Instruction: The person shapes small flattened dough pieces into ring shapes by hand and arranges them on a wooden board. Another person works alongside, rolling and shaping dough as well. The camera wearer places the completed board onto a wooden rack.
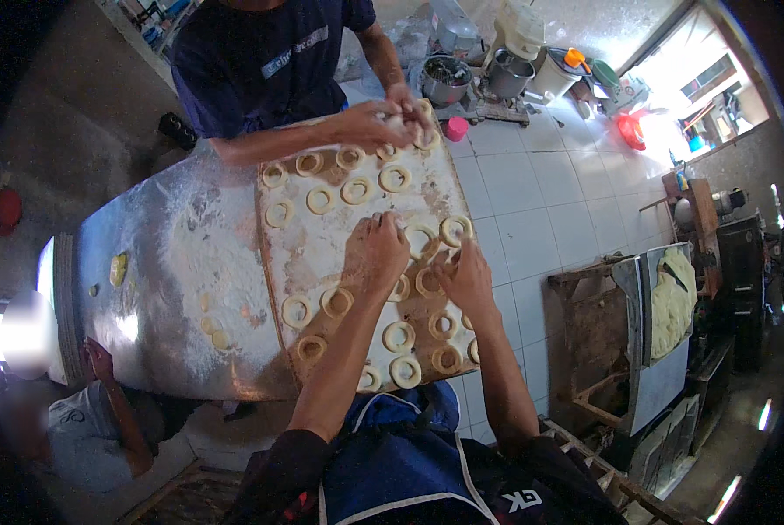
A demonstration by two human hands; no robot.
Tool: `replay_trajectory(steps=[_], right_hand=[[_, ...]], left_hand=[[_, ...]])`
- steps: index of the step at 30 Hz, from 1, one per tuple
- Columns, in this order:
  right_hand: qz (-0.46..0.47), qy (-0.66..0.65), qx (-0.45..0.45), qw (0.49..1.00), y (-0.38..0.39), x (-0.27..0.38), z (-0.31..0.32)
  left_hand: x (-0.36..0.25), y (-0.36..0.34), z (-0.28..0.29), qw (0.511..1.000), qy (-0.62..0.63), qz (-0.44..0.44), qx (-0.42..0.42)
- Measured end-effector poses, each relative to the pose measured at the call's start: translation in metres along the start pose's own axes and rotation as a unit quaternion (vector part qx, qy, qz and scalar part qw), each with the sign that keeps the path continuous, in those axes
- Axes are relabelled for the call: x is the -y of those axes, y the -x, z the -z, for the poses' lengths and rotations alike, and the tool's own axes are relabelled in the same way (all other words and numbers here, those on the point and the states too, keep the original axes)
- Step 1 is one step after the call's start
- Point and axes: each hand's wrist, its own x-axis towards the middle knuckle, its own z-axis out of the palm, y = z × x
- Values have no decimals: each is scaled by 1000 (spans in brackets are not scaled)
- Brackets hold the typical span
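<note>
My left hand (380, 245), fingers curled, and my right hand (458, 271), fingers bent, grip opposite sides of a pale dough ring (421, 229) over a floured wooden board (313, 245); their fingertips are partly hidden. Several more rings lie on the board, including one (456, 220) just beyond my right hand and one (338, 291) left of my left forearm.
Steel tabletop (147, 332) with small dough pieces at left. A co-worker (261, 61) handles something across the board; another person (86, 429) is at lower left. Mixers (510, 66) and a red basin (631, 131) stand behind. A dough-laden tray (672, 306) is at right.
</note>
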Motion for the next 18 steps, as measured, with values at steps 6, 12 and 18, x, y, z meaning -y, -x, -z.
replay_trajectory(steps=[6, 12, 18], right_hand=[[-40, -111, 59, 991, 54, 12, -4], [-48, -203, 96, 973, 77, 55, -7], [-73, -226, 162, 958, 90, 101, -41]], left_hand=[[-14, 9, 28, 999, -8, -35, 28], [56, 87, 77, 989, 51, -19, -140], [224, 196, 204, 894, -204, 275, -290]])
